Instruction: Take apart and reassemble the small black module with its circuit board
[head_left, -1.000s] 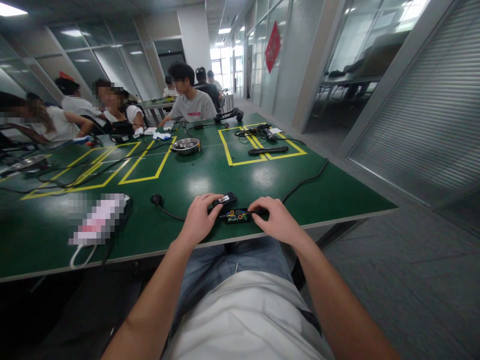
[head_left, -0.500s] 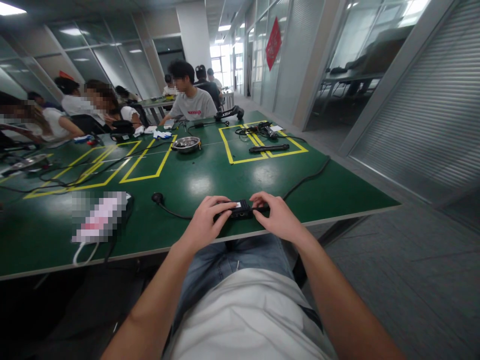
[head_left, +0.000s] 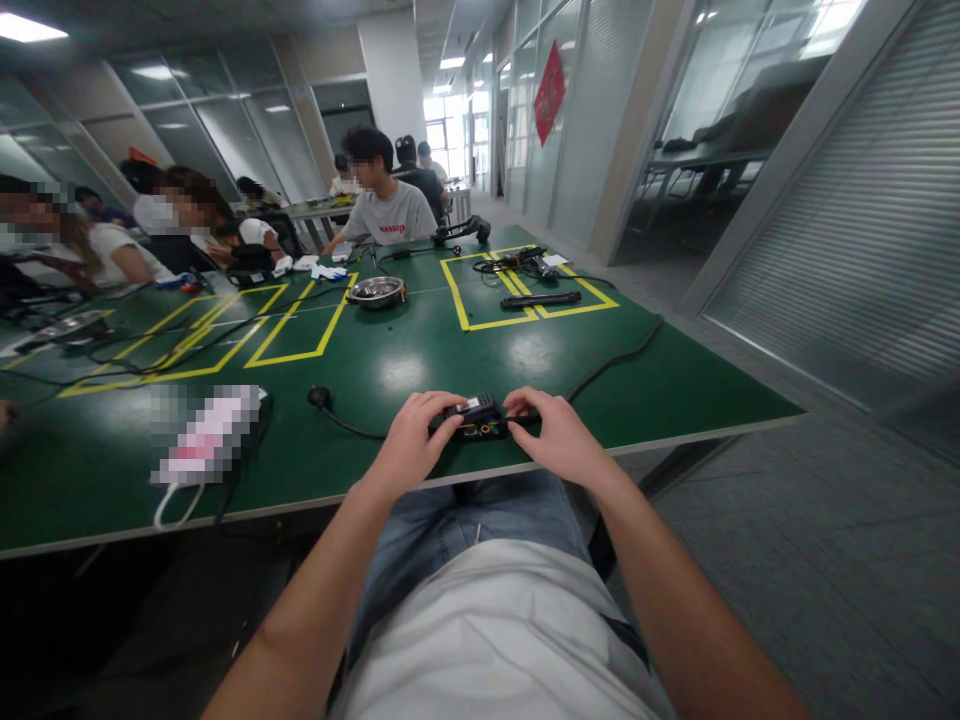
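Near the table's front edge lies a black power adapter with its cover (head_left: 474, 405) raised and tilted along the near side. Green and yellowish inner parts (head_left: 484, 430) show in the gap beneath. My left hand (head_left: 412, 440) pinches the cover's left end between thumb and fingers. At the opposite end, my right hand (head_left: 559, 430) curls its fingers around the cord where it meets the case. A cord with a black plug (head_left: 320, 398) runs out to the left; another black cord (head_left: 615, 357) trails right across the table. My fingers hide both ends of the case.
A phone-like pink and white blurred item (head_left: 210, 435) lies left on the green table (head_left: 420, 390). Farther back are a metal bowl (head_left: 377, 292), a black bar (head_left: 541, 299) and cables inside yellow tape (head_left: 454, 290). A person in a grey shirt (head_left: 390, 212) sits across.
The adapter's cover has lifted and tipped away from its lower part, exposing the parts inside. Both hands stay nearly in place; the view has shifted slightly.
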